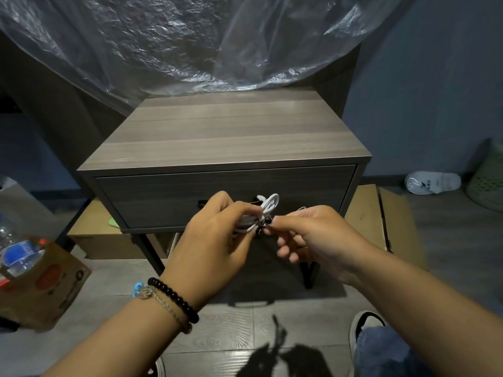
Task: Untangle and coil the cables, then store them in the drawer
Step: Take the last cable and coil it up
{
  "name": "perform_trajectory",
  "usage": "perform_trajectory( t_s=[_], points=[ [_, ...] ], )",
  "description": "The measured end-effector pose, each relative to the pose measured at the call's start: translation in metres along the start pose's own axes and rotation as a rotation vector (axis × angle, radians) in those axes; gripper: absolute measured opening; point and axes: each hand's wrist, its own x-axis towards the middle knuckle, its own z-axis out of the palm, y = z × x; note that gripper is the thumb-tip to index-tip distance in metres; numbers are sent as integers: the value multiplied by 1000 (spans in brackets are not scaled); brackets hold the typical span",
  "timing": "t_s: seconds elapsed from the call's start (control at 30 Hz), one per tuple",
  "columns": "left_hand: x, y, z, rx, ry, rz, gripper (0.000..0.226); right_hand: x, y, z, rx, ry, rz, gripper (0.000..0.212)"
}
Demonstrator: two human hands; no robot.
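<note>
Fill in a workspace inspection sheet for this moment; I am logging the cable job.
Surface: nightstand top bare wood grain, nothing seen on it.
Job's things: drawer closed; white cable bundle held in front of it.
Clutter: cardboard box with water bottle at left; flat cardboard at right.
Hands: left hand grips the bundle; right hand pinches it at a dark tie.
Cables: coiled white loops, none loose elsewhere.
Surroundings: plastic sheet behind; slipper and green basket on the floor at right.
</note>
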Motion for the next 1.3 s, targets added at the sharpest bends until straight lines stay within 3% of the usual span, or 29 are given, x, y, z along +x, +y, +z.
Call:
perform_trajectory(
  t_s=[0.2,0.4,0.47,0.6,0.7,0.8,0.9,0.97,1.03,1.13,1.2,1.3],
  points=[
    [-4,-4,-1,-35,-5,-31,21,-3,-1,-9,-549,132,-301,22],
    [1,1,-12,-292,-207,-198,16,-3,-6,-20,-557,65,-516,10],
    [6,-2,-17,-551,-345,-276,16,-4,-9,-24,-505,15,-479,7],
    [9,-6,-26,-927,-500,-354,27,-7,-13,-26,-145,-218,-172,9],
    [8,-6,-29,-1044,-498,-376,38,-9,-15,-24,84,-325,-21,8],
    [8,-5,-27,-1198,-478,-409,46,-11,-19,-25,254,-443,98,22],
    [7,-2,-24,-1364,-375,-504,52,-13,-17,-22,342,-490,112,23],
    [6,-1,-20,-1416,-302,-574,59,-13,-12,-15,357,-428,-11,24],
    [7,1,-16,-1435,-218,-647,59,-9,-3,-5,296,-260,-230,16],
    [8,7,-10,-1428,-74,-789,34,2,14,0,-84,161,-662,16],
    [9,13,-6,-1401,-27,-813,35,7,22,2,-326,348,-884,14],
    [11,19,-1,-1315,45,-787,36,7,26,8,-257,428,-891,16]
  ],
)
